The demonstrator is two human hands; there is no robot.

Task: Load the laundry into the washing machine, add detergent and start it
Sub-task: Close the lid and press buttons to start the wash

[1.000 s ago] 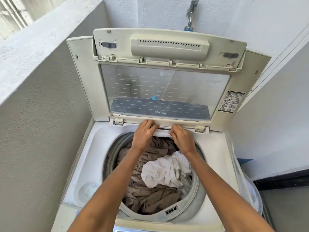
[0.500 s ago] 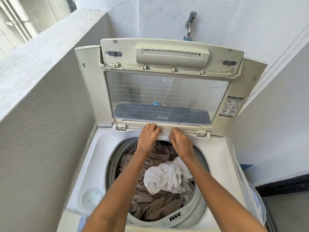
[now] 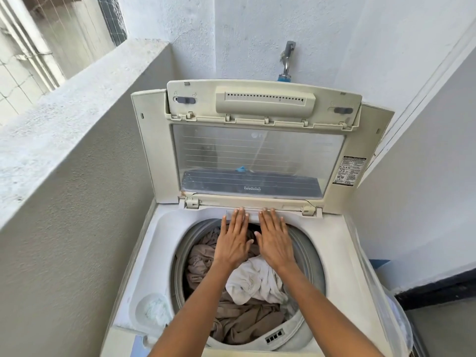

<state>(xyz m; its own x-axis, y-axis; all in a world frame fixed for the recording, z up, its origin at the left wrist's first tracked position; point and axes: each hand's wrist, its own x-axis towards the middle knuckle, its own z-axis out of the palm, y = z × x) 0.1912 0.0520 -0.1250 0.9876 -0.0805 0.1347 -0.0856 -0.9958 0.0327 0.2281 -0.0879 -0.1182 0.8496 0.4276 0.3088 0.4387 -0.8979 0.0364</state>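
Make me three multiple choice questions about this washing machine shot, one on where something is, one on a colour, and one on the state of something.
1. Where does the white garment lie?
A. on top of the beige laundry in the drum
B. draped over the raised lid
C. on the floor beside the machine

2. What colour is the fitting under the wall tap?
A. red
B. blue
C. yellow

3. How are the left hand and right hand held?
A. both curled into fists
B. one gripping the white garment
C. both flat, fingers straight, tips at the drawer front under the lid hinge

Answers: 1 A, the white cloth sits over beige fabric inside the drum. 2 B, the piece below the tap is blue. 3 C, both hands lie flat with fingertips on the rear panel.
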